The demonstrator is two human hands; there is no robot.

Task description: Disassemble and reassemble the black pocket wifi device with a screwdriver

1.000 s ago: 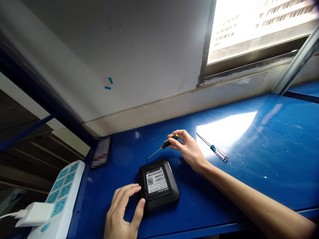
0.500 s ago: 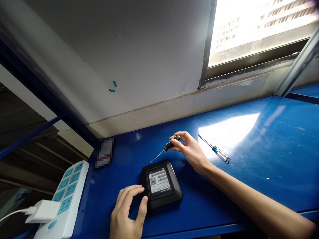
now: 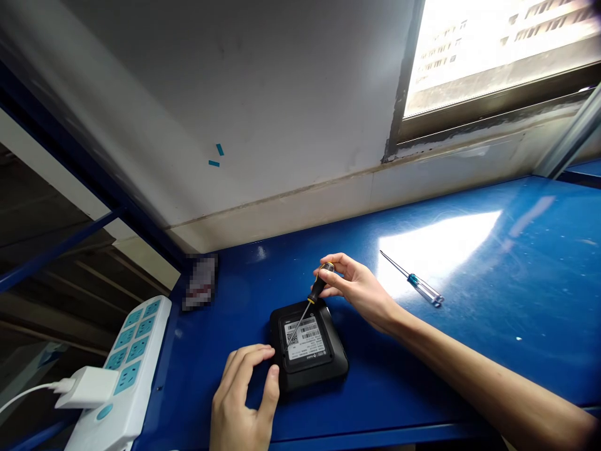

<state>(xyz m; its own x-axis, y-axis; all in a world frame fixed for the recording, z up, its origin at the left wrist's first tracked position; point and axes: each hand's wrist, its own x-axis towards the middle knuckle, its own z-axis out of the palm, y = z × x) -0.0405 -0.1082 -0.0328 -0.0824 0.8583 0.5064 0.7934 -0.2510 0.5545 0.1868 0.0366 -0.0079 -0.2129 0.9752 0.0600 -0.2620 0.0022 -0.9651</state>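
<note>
A black, square electronic device [image 3: 312, 378] with a white printed label [image 3: 310, 354] facing up lies on the blue table. My right hand [image 3: 354, 285] holds a screwdriver [image 3: 317, 287] with a black and yellow handle, pinched between thumb and fingers. Its thin shaft slants down to the left across the label, and the tip is by the label's left edge; whether it touches cannot be told. My left hand [image 3: 246, 391] is beside the device's left edge, thumb and fingers apart, fingertips at or against the casing.
A second screwdriver with a clear and teal handle [image 3: 424, 289] lies right of my right hand. At the left stands a white power strip [image 3: 117, 401] with a white plug [image 3: 89, 387] and cable. A blurred-out item [image 3: 201, 282] sits at the back left, near the wall [image 3: 282, 113].
The screwdriver has tilted steeper, and its tip has moved from the device's far edge down onto its top by the label. My left hand stays at the left edge. The view has shifted slightly.
</note>
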